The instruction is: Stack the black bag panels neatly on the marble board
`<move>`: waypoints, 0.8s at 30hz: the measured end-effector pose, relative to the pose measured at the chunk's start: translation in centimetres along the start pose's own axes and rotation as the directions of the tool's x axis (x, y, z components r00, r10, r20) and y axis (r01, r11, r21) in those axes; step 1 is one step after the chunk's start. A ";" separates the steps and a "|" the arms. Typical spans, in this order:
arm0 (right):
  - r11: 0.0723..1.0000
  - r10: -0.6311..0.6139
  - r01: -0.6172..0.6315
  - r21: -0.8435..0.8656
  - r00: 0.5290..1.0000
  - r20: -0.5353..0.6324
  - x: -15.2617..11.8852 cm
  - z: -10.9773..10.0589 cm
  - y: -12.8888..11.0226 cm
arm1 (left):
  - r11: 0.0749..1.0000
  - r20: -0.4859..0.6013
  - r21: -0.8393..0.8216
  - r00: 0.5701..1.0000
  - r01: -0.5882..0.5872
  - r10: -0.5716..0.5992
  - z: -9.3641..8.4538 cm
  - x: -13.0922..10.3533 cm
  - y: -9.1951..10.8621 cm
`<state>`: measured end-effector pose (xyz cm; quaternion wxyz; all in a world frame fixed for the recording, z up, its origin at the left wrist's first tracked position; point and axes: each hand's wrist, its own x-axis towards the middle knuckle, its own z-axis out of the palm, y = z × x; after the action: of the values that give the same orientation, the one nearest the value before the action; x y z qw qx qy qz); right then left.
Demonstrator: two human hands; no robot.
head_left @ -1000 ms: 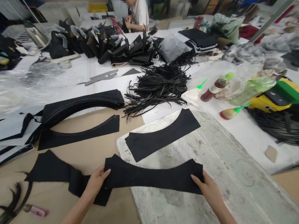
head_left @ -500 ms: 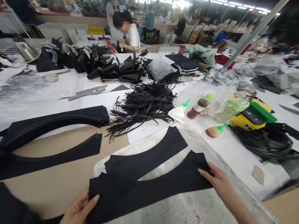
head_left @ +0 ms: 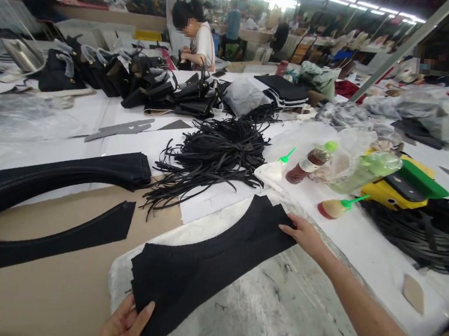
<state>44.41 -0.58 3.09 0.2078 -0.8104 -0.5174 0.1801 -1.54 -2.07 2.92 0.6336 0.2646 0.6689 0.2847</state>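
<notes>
A curved black cut piece [head_left: 206,265] lies on the grey-white glue-stained board [head_left: 273,312], stacked on a second piece of the same shape. My left hand [head_left: 123,328] holds its near left end at the bottom of the view. My right hand [head_left: 301,235] pinches its far right end. Both ends of the piece line up with the one beneath.
Curved black strips [head_left: 51,176] lie at the left on brown paper. A heap of thin black straps [head_left: 213,153] sits behind the board. Glue bottles [head_left: 336,207], a drink bottle [head_left: 309,163] and a yellow box [head_left: 399,189] stand at the right. A seated person [head_left: 198,37] works among black handbags.
Both hands carried the black piece away from me and laid it on top of the other piece on the board. The view has shifted left and up.
</notes>
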 end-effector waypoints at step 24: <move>0.985 0.137 -0.139 -0.104 0.990 -0.021 0.2 3.4 1.0 | 0.988 -0.032 0.136 0.996 -0.078 0.083 0.5 0.5 -1.1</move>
<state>43.53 -0.23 -0.27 0.1551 -0.8553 -0.4673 0.1611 -1.03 -2.46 1.73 0.5898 0.3282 0.6870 0.2691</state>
